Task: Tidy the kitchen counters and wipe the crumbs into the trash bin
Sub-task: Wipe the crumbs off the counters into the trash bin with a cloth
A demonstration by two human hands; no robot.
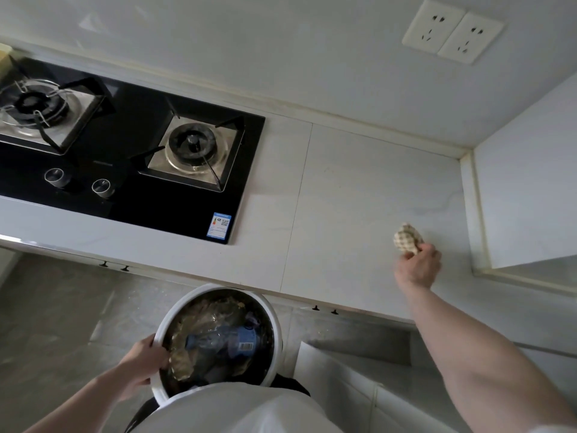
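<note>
Black two-burner gas hob (131,157) set in worktop; double wall socket (452,31).

This is a home kitchen, shown chiefly by the black glass gas hob (125,151) set into a pale stone-look counter (359,198), with two burners under pan supports and two round knobs along its near edge. Behind the hob runs a plain pale wall, and up and to the right of the hob a double wall socket (452,30) sits on it. Below the counter in front of the hob are small dark cabinet handles (114,266), a grey tiled floor, and a round white trash bin (218,342) holding what looks like plastic packaging.
</note>
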